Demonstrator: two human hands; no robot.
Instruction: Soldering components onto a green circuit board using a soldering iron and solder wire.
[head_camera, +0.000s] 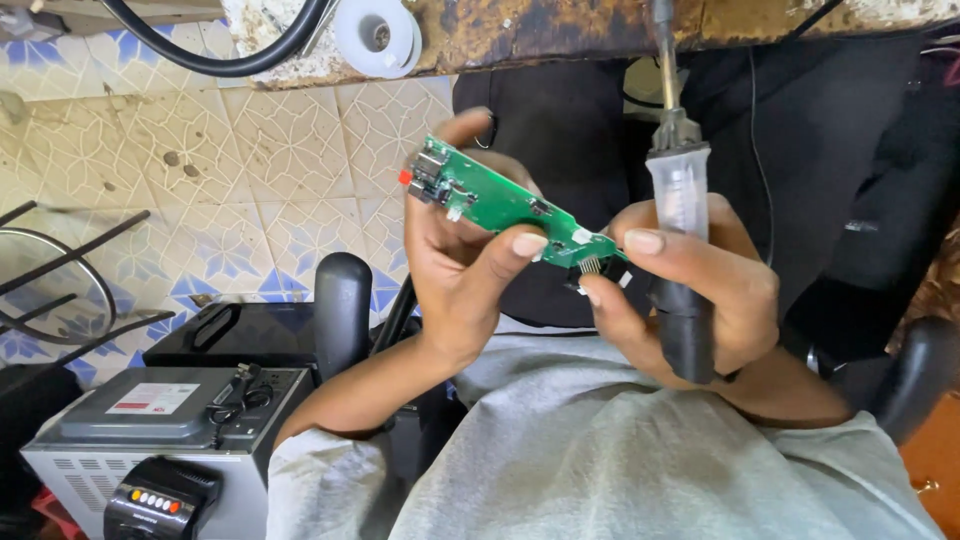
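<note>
My left hand (450, 270) holds a narrow green circuit board (500, 200) tilted in the air, thumb on its top face and fingers behind it. A small red part and dark connectors sit at the board's upper left end. My right hand (725, 300) grips a soldering iron (678, 190) with a clear and black handle, its tip pointing up and away from me. The thumb and forefinger of that hand also pinch the board's lower right end, by a small black connector.
A rusty table edge (560, 30) runs along the top, with a white solder spool (378, 35) and a thick black cable (210, 55) on it. A grey box-shaped machine (150, 420) stands at lower left beside a black armrest (342, 300) on a patterned tile floor (230, 170).
</note>
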